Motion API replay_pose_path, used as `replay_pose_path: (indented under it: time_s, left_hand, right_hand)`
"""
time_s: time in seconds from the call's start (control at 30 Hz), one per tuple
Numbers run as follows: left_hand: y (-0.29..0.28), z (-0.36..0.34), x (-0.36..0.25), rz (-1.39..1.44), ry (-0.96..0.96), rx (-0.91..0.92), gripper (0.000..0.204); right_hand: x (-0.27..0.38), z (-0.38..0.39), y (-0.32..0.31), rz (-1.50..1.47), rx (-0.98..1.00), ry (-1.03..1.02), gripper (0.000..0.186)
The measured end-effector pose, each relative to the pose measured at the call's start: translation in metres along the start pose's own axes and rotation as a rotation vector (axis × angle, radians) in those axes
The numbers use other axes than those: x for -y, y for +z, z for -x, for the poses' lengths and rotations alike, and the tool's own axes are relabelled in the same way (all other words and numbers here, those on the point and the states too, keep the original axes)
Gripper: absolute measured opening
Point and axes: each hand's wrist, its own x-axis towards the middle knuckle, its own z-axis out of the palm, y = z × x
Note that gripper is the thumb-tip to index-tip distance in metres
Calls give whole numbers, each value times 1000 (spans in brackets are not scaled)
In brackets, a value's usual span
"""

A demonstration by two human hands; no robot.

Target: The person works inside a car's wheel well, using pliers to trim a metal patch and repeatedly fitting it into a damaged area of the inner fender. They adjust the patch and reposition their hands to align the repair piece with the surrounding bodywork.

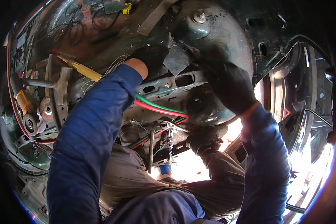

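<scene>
My left hand (151, 59) wears a black glove and sits at the left side of a small square grey metal plate (177, 61) on the dark green car-body panel. My right hand (224, 80), also gloved, is at the plate's right, blurred near a ragged metal seam above it. The fingers of both hands are too dark and smeared to show whether they hold anything. Below the plate runs a slotted metal rail (166, 85). Red and green hoses (160, 109) loop beneath my left forearm, and a brass torch (82, 68) lies beside it.
At the left lie a hammer (63, 84) and angle grinders (30, 121) among cables. A rounded housing (229, 33) bulges behind my right hand. Clamping pliers (171, 127) sit below the hoses near my boot (166, 172). A framed opening (306, 82) is at the right.
</scene>
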Motion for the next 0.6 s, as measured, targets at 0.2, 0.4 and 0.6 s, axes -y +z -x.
replay_pose_path:
  time_s: [0.2, 0.4, 0.6]
  left_hand:
    - [-14, 1, -7, 2, -45, 103, 62]
    - [-12, 0, -8, 2, -33, 48, 54]
    - [12, -4, 5, -4, 35, -152, 40]
  right_hand:
    - [-10, -63, 49, -63, -80, -7, 35]
    - [-23, -79, 76, 176, -72, -153, 27]
    - [-29, -84, 82, 204, -83, -195, 21]
